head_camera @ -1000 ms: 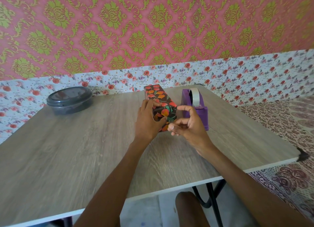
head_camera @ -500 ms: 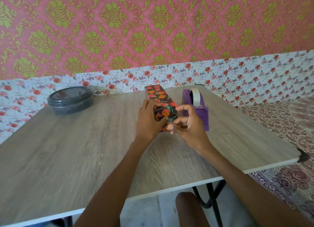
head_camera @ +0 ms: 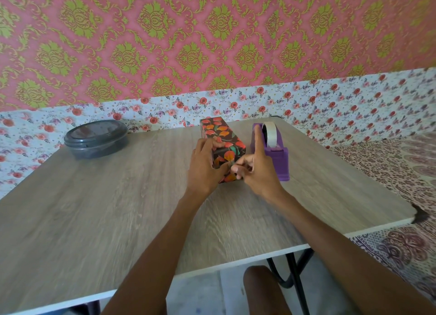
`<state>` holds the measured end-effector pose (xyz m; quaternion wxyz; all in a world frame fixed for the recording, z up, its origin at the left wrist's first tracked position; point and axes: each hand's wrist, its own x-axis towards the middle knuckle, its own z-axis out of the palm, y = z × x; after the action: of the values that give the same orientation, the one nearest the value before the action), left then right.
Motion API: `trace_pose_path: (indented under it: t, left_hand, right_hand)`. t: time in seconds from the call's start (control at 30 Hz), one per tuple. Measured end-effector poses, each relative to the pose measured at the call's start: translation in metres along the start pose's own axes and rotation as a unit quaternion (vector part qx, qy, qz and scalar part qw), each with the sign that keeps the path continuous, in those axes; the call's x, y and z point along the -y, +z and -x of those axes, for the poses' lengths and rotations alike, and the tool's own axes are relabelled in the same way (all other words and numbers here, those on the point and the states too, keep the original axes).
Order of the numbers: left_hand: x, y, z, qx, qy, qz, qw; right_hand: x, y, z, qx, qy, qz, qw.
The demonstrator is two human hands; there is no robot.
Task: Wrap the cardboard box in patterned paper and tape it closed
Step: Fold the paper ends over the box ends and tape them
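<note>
The box (head_camera: 221, 135), wrapped in dark paper with orange and red leaves, lies lengthwise at the middle of the wooden table (head_camera: 118, 208). My left hand (head_camera: 205, 168) grips its near end, fingers over the top and thumb on the end face. My right hand (head_camera: 257, 170) is at the same end. Its thumb and curled middle fingers pinch the paper flap (head_camera: 230, 176) there, while the index finger points straight up. No tape strip shows between the fingers. The purple tape dispenser (head_camera: 276, 154) with a clear roll stands just right of the box, behind my right hand.
A dark round lidded container (head_camera: 96, 138) sits at the table's far left. The flowered wall runs close behind the table. A patterned cloth (head_camera: 401, 173) covers the surface to the right. The table's near edge and black legs (head_camera: 292, 274) are below, by my knee.
My right hand has moved closer to the box's near end, and its index finger has straightened upward. My left hand has kept its grip on the box.
</note>
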<state>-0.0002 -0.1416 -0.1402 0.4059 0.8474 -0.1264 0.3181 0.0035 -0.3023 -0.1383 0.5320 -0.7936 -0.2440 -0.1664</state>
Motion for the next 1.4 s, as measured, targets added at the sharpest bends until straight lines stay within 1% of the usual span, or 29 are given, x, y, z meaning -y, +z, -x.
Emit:
trace_pose_path:
  t: [0.13, 0.47, 0.63, 0.77, 0.9, 1.1, 1.17, 1.27, 1.4]
  left_hand:
    - [0.0, -0.001, 0.0, 0.003, -0.003, 0.011, 1.0]
    - [-0.003, -0.002, 0.001, 0.007, -0.005, 0.029, 1.0]
    - [-0.003, -0.004, 0.001, 0.024, -0.026, 0.032, 0.999]
    - [0.001, -0.005, 0.001, 0.028, -0.05, 0.09, 0.994]
    - [-0.005, -0.007, 0.001, 0.024, -0.053, 0.111, 0.992]
    - [-0.003, -0.004, -0.002, -0.009, -0.001, 0.063, 0.998]
    - [-0.002, -0.003, -0.002, -0.013, 0.005, 0.051, 0.999]
    - [-0.002, -0.003, -0.002, -0.019, 0.01, 0.031, 0.999]
    - [-0.002, -0.002, -0.002, -0.015, 0.01, -0.001, 1.0]
  right_hand:
    - [0.001, -0.001, -0.003, -0.003, 0.005, -0.005, 1.0]
    - [0.001, 0.002, -0.006, -0.002, 0.024, 0.032, 0.999]
    - [0.001, 0.004, -0.009, -0.01, 0.046, 0.046, 0.998]
    - [0.005, 0.007, -0.011, -0.025, 0.085, 0.062, 0.994]
    - [0.011, 0.011, -0.014, -0.033, 0.12, 0.087, 0.988]
    - [0.008, 0.012, -0.017, -0.045, 0.159, 0.109, 0.98]
    - [0.01, 0.01, -0.015, -0.04, 0.176, 0.123, 0.976]
    - [0.014, 0.006, -0.011, -0.041, 0.202, 0.092, 0.974]
    - [0.008, 0.009, -0.007, -0.039, 0.209, 0.093, 0.973]
